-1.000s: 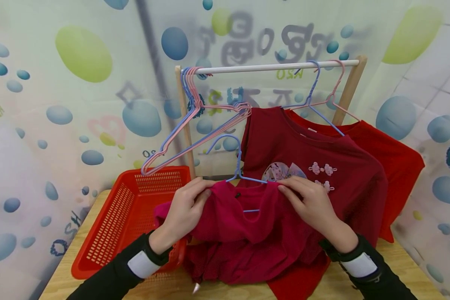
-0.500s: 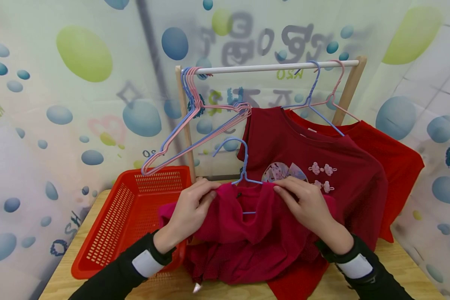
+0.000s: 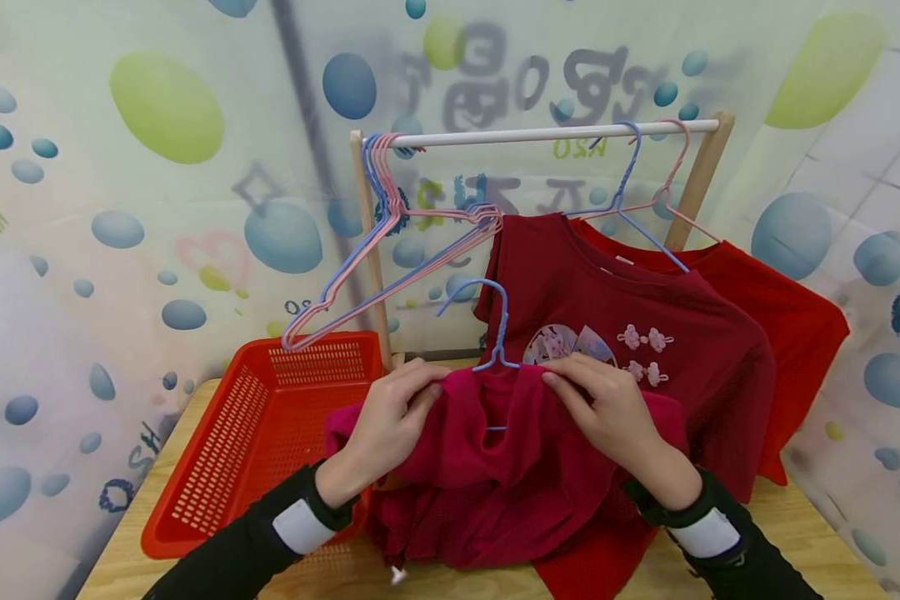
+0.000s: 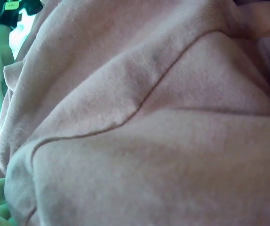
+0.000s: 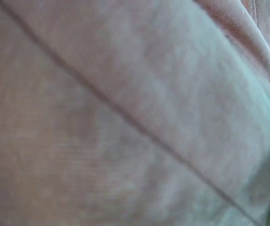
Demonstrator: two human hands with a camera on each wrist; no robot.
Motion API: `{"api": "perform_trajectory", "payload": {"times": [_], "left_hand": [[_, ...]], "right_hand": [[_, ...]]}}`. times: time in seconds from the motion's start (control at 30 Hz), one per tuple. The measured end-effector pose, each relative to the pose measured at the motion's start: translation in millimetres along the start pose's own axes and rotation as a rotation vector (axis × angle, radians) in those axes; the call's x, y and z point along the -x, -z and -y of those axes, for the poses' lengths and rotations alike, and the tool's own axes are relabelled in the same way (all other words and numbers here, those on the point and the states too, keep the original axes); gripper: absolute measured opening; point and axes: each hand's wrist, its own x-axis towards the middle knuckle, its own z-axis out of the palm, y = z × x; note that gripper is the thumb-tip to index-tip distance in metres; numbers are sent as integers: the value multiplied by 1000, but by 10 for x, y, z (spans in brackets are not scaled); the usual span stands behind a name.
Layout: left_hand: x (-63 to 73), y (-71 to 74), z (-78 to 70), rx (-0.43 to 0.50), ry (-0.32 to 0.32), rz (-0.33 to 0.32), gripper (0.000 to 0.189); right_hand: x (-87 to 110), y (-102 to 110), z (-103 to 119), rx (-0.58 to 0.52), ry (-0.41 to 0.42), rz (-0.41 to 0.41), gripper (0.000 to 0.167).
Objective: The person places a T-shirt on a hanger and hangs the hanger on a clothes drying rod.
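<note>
A crumpled magenta top (image 3: 487,525) lies partly on the table, its neckline raised toward the rack. From its collar sticks the hook of a light-blue hanger (image 3: 503,325); part of its lower bar shows inside the neck opening, while its arms are covered by cloth. My left hand (image 3: 390,421) pinches the left shoulder beside the collar, thumb and fingers on the fabric. On the other shoulder, my right hand (image 3: 607,417) pinches the cloth likewise. Seamed fabric (image 4: 139,155) fills most of the left wrist view, and blurred fabric (image 5: 125,155) the right wrist view.
A clothes rack (image 3: 510,136) stands behind, with several pink and blue hangers (image 3: 401,221) at its left. A dark red top (image 3: 712,358) and a bright red top (image 3: 795,333) hang at its right. Left is a red plastic basket (image 3: 217,417) on the wooden table (image 3: 817,550).
Both hands have moved closer together, drawing in the magenta top's shoulders. The hanger's hook has shifted right, and less of its arms shows at the collar.
</note>
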Motion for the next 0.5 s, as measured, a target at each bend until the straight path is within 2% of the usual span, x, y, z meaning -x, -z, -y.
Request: {"api": "perform_trajectory", "payload": {"times": [0.5], "left_hand": [[-27,-95,-9,12,-18,23,21]], "right_hand": [[3,6,35,0,14,6,20]]}}
